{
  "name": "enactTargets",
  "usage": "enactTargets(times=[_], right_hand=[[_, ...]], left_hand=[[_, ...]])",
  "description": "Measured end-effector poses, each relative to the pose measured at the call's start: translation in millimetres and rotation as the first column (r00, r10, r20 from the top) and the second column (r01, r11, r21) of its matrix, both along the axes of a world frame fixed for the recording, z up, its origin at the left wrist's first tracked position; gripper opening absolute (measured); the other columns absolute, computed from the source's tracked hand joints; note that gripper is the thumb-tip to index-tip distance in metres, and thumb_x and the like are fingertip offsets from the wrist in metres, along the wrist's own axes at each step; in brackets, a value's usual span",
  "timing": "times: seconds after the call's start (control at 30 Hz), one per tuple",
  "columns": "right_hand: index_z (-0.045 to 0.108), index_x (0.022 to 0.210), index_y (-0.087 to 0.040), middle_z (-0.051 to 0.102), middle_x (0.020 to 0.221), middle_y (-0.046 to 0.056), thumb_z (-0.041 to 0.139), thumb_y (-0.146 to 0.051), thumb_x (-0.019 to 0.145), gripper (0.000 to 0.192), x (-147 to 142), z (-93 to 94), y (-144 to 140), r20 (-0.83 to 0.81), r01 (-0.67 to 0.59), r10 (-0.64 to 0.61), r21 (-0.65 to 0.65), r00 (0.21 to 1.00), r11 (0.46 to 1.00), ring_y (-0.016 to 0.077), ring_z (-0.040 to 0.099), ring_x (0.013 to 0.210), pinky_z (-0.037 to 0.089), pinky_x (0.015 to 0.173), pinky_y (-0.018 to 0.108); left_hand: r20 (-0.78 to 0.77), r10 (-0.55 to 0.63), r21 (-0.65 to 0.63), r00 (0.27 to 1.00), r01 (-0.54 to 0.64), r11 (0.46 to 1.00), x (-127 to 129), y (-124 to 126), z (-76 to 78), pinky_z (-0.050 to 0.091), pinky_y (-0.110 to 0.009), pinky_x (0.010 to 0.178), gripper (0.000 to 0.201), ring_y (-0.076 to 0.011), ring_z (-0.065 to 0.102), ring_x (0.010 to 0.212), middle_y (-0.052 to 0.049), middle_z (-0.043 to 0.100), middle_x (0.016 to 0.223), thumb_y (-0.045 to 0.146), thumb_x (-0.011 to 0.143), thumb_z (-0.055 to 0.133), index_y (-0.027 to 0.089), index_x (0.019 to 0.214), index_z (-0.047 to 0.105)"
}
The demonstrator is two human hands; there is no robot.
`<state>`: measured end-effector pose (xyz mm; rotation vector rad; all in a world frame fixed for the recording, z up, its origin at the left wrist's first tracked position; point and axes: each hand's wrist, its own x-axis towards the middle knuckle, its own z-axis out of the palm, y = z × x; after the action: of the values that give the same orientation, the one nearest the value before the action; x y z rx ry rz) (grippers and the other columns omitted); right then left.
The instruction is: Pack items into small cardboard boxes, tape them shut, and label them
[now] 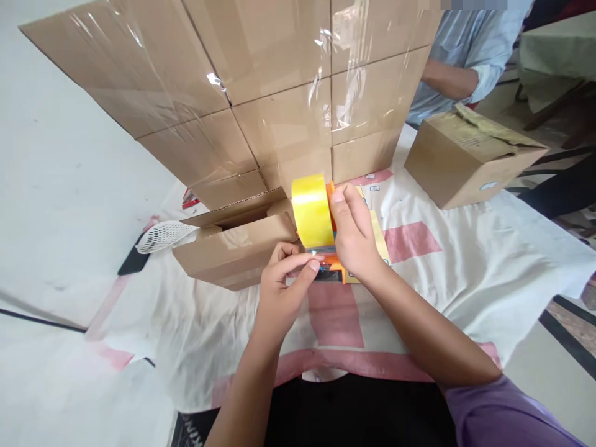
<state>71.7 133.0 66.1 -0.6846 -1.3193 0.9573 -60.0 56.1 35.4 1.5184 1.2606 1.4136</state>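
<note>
An orange tape dispenser (339,264) carries a wide yellow roll of packing tape (311,211). My right hand (354,231) is closed around the dispenser's upper right side, beside the roll. Lower down, my left hand (285,280) has its thumb and forefinger pinched together at the dispenser's front edge, where a clear strip of tape shows. Whether the fingertips grip that strip firmly is hard to see. Just left of the roll, a small cardboard box (233,248) stands with a raised flap, close to my left hand.
Behind stands a wall of stacked, taped cardboard boxes (279,81). Another box (470,158) sits at the right, near a person in a light blue shirt (484,56). A white perforated object (164,236) and a dark flat object (133,259) lie left on the cloth-covered table (200,335).
</note>
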Motion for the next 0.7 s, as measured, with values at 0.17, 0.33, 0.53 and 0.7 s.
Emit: enactTargets(times=[0.17,0.33,0.53,0.7], right_hand=[[0.042,0.082,-0.025,0.043,0.076,-0.002,0.042,-0.060,0.103,0.041,-4.7,-18.0,17.2,0.059,0.012,-0.015,0.064,0.998,0.998,0.0148,0.043,0.067,0.038,0.066,0.032],[0.041,0.082,-0.025,0.043,0.078,-0.002,0.039,-0.062,0.103,0.043,-6.3,-25.4,24.7,0.070,0.025,-0.032,0.098,0.997,0.995,0.0150,0.043,0.070,0.038,0.068,0.032],[0.037,0.077,-0.025,0.038,0.072,-0.003,0.044,-0.064,0.100,0.046,-6.8,-22.5,23.2,-0.098,-0.015,0.015,0.003,0.995,1.000,0.0148,0.038,0.065,0.038,0.062,0.029],[0.040,0.076,-0.025,0.039,0.072,-0.003,0.052,-0.063,0.097,0.046,-3.0,-22.0,24.5,-0.135,-0.136,0.124,-0.082,0.983,0.987,0.0148,0.039,0.064,0.039,0.061,0.028]], left_hand=[[0.057,0.070,0.008,0.996,-0.070,0.997,-1.2,3.9,-0.6,0.047,-0.025,0.073,0.012,-0.0139,0.053,0.084,-0.002,0.053,0.086,0.031,0.088,0.074,0.031,0.096,0.084],[0.071,0.088,-0.085,0.994,-0.082,0.993,-1.7,2.9,7.4,0.054,-0.028,0.079,0.014,-0.0171,0.066,0.088,-0.004,0.072,0.089,0.034,0.086,0.076,0.024,0.092,0.083],[0.000,0.128,-0.215,0.992,-0.125,0.969,9.4,-8.9,8.5,0.056,-0.028,0.073,0.022,-0.0174,0.069,0.077,-0.005,0.078,0.083,0.037,0.082,0.079,0.020,0.096,0.082],[-0.048,0.124,-0.240,0.991,-0.131,0.962,18.3,-16.2,8.7,0.055,-0.027,0.068,0.021,-0.0183,0.070,0.078,-0.004,0.078,0.085,0.038,0.083,0.077,0.022,0.096,0.082]])
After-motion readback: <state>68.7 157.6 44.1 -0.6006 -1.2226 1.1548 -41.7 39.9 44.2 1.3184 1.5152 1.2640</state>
